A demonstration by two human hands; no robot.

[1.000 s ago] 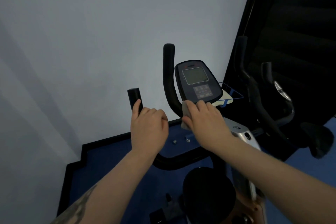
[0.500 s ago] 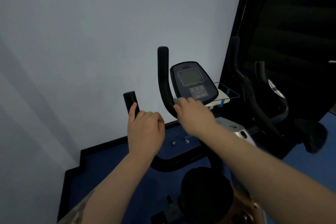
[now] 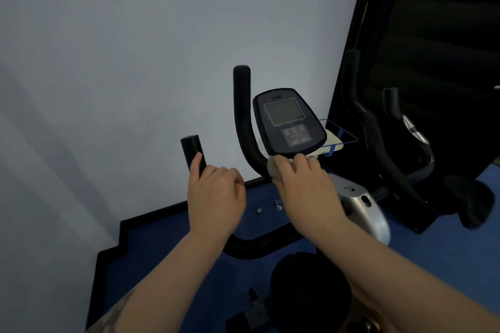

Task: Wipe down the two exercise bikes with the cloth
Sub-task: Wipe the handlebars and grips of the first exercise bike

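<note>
While the left hand point(image 3: 216, 194) grips the left handlebar point(image 3: 192, 153), fingers curled round the black grip and thumb lying up along it, the right hand point(image 3: 303, 184) presses a grey cloth point(image 3: 272, 169) against the bike point(image 3: 359, 205) just under the console point(image 3: 289, 121). Cloth is bunched under the fingers, mostly hidden; only a pale edge shows at the base of the right handlebar point(image 3: 243, 116), touching it. Right fingers curl over the cloth, knuckles up, tips at the console's lower rim. Console screen is blank grey, keypad below it. Silver shroud sits right of the right wrist. Black saddle point(image 3: 308, 289) shows low in the head view, between the forearms. Second bike point(image 3: 389, 143) stands to the right against a dark panel, black bars and saddle, apart from both hands. Pale tray with blue edging point(image 3: 338, 140) sits between the two bikes, behind the console. Floor point(image 3: 162, 265) is blue with a black border; wall point(image 3: 135, 62) is plain grey-white.
</note>
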